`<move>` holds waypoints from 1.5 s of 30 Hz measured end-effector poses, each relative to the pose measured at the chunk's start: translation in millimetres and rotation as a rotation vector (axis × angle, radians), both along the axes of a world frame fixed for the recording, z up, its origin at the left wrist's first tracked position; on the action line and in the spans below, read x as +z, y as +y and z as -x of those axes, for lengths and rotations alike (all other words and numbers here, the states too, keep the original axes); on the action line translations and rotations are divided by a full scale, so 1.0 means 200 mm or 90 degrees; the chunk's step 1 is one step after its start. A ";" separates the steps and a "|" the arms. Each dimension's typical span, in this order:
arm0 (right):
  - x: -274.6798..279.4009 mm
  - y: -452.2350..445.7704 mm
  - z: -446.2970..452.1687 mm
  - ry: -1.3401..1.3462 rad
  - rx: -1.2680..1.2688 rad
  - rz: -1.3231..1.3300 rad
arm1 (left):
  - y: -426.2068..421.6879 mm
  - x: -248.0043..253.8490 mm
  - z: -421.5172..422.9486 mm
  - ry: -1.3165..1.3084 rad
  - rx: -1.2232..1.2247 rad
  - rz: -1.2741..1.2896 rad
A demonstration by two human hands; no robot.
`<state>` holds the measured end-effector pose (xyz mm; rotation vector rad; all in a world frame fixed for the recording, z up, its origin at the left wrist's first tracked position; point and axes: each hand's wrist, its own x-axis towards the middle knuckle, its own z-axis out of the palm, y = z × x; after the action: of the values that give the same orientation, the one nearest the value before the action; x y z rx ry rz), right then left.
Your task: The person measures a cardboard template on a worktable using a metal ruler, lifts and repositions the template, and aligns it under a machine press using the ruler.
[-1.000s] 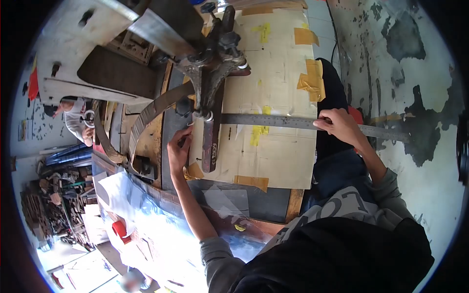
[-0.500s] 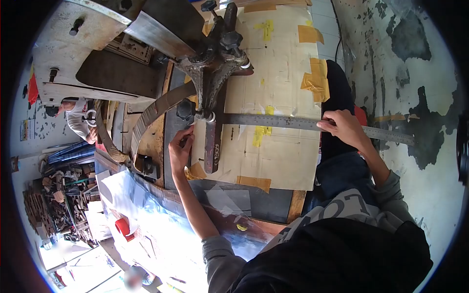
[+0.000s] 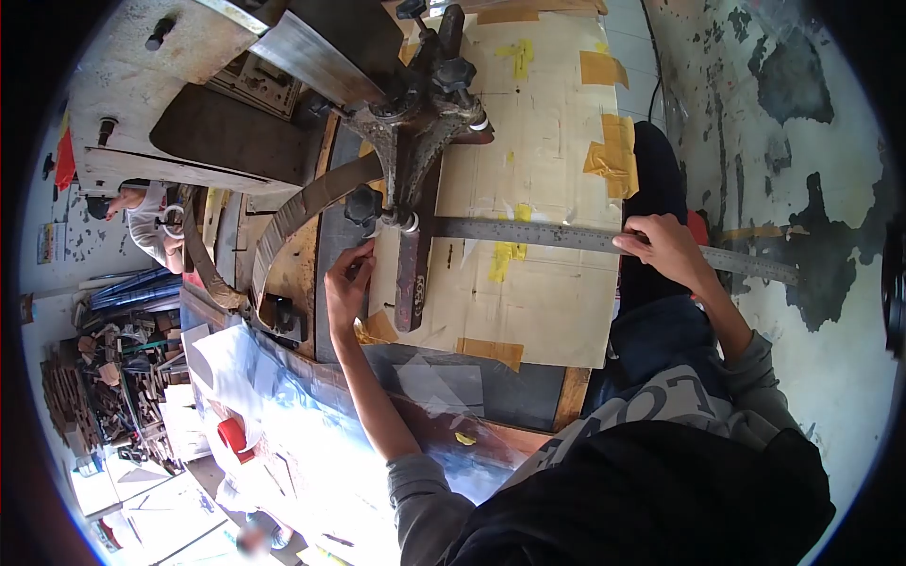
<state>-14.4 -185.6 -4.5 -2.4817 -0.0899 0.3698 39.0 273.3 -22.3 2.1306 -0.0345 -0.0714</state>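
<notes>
A long steel ruler (image 3: 528,233) lies across the pale board (image 3: 557,311) and reaches past its right edge. My right hand (image 3: 663,247) grips the ruler near that edge, thumb and fingers closed round it. Beyond the board's left edge, my left hand (image 3: 347,283) has its thumb and forefinger drawn together beside the clamp's black knob (image 3: 362,205); what they pinch, if anything, is hidden. Between my hands stands a cast-metal clamp (image 3: 408,141), its dark red bar (image 3: 412,274) resting on the board over the ruler.
Tan tape (image 3: 612,156) marks the board's edges. A large metal machine (image 3: 226,123) rises at the upper left, with a curved band (image 3: 302,208) below. A person (image 3: 151,222) is at far left. Wood scraps (image 3: 113,377) pile at lower left, and a peeling wall (image 3: 783,189) stands right.
The view has shifted slightly. Both hands and the ruler keep nearly the same places on the board.
</notes>
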 end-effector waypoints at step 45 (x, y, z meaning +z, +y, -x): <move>0.08 0.04 -0.03 0.182 -0.001 0.030 | 0.03 -0.06 0.01 -0.114 -0.029 -0.019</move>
<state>-7.4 -178.1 10.9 -2.4469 0.0392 0.7281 37.1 278.3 -34.1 2.1604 -0.1880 0.0927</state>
